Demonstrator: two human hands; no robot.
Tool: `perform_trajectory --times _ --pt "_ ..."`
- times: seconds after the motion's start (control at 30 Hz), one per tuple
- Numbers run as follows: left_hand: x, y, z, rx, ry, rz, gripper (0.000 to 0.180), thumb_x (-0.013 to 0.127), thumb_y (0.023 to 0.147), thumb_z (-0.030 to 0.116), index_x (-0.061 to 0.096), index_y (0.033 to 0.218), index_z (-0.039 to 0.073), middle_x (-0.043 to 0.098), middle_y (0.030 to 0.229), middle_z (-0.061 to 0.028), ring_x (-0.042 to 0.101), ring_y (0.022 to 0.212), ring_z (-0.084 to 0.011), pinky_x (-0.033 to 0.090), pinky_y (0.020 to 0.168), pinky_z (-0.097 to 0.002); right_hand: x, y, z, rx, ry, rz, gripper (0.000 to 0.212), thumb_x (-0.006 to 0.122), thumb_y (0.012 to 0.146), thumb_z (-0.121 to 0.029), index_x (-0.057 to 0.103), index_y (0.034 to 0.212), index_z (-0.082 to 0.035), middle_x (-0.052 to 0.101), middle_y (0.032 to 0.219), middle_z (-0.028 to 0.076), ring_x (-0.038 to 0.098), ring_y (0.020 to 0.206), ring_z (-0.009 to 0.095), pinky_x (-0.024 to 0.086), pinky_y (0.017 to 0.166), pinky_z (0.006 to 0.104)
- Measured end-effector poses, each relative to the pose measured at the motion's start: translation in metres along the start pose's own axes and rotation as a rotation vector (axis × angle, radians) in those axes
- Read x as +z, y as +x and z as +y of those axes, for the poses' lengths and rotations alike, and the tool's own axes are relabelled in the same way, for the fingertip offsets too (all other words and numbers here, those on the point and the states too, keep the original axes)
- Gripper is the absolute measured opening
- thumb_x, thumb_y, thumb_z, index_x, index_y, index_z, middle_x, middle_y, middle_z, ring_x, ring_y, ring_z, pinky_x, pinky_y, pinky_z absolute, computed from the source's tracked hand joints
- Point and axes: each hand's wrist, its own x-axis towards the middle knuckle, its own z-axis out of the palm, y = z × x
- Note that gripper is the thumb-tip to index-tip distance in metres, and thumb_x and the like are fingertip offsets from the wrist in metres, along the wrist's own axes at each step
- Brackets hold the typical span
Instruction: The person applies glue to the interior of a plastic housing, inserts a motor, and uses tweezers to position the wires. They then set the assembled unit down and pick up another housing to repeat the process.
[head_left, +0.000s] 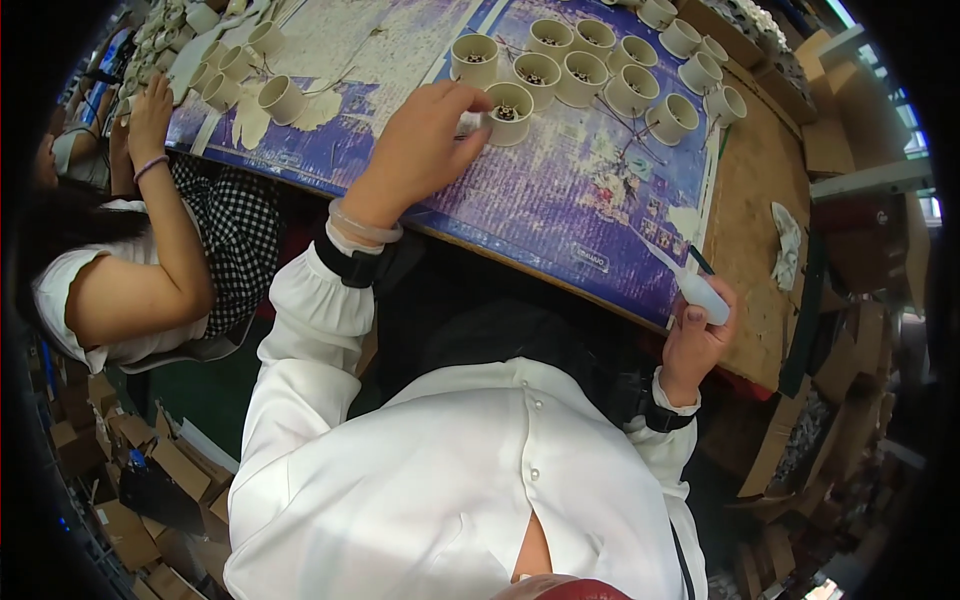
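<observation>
My left hand (425,145) reaches over the table, its thumb and curled index finger against the left side of a cream cup-shaped part (511,131). Dark and metallic bits show inside this cup. Some of the other fingers are hidden behind the hand. Several similar cups (474,72) stand upright close together beyond it, some with thin wires coming out. Near the table's front right edge, my right hand (697,345) is closed around a small white squeeze bottle (704,299). Its long thin nozzle points up and left, away from the cups.
The table has a worn blue-purple printed covering (500,215). A brown board (760,200) with a crumpled white cloth (786,247) adjoins it at right. More cups (282,100) lie tipped at the far left, beside a seated co-worker (140,260). Cardboard boxes (835,390) stand at right.
</observation>
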Motion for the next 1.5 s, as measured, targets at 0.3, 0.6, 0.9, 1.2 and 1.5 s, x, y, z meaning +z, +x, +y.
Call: perform_trajectory --times 0.3,0.6,0.9,1.2,1.5 --pt "-0.007 -0.015 0.056 -0.061 -0.051 -0.222 0.032 0.075 0.077 0.011 0.063 0.107 0.008 0.063 0.102 -0.0116 0.06 0.097 -0.0311 0.048 0.085 -0.0377 0.0 -0.003 0.007 0.049 0.015 -0.008 0.052 0.078 0.084 -0.036 0.055 0.115 0.0 0.058 0.095 0.003 0.051 0.073 0.007 0.04 0.063 0.0192" --pt "0.019 0.02 0.041 0.368 -0.001 -0.134 0.044 0.074 0.08 0.022 0.061 0.119 0.009 0.063 0.107 -0.0146 0.063 0.092 -0.0309 0.051 0.078 -0.0384 0.001 -0.006 0.006 0.068 0.032 0.007 0.052 0.078 0.084 -0.035 0.055 0.114 0.0 0.059 0.095 0.004 0.052 0.073 0.008 0.041 0.063 0.0197" --pt "0.0 -0.015 0.061 -0.238 0.275 -0.143 0.043 0.06 0.092 0.045 0.066 0.107 0.005 0.066 0.08 -0.0148 0.064 0.072 -0.0357 0.052 0.062 -0.0407 0.001 -0.006 0.01 0.078 0.032 -0.016 0.05 0.076 0.085 -0.037 0.055 0.112 -0.001 0.058 0.093 0.004 0.05 0.071 0.008 0.038 0.061 0.0196" --pt "-0.023 -0.037 0.06 -0.521 -0.11 -0.248 0.043 0.064 0.09 0.042 0.065 0.107 0.002 0.067 0.083 -0.0133 0.065 0.07 -0.0291 0.05 0.06 -0.0389 0.009 -0.005 0.014 0.057 0.042 -0.043 0.047 0.075 0.086 -0.035 0.056 0.111 -0.001 0.058 0.091 0.003 0.05 0.071 0.007 0.038 0.061 0.0196" --pt "0.0 -0.035 0.018 -0.042 -0.36 -0.053 0.062 0.08 0.078 0.028 0.054 0.13 0.006 0.063 0.116 -0.0118 0.064 0.098 -0.0242 0.052 0.083 -0.0333 0.016 -0.004 0.013 0.096 0.015 -0.088 0.04 0.072 0.089 -0.029 0.057 0.113 0.0 0.059 0.092 0.004 0.053 0.075 0.009 0.043 0.067 0.022"
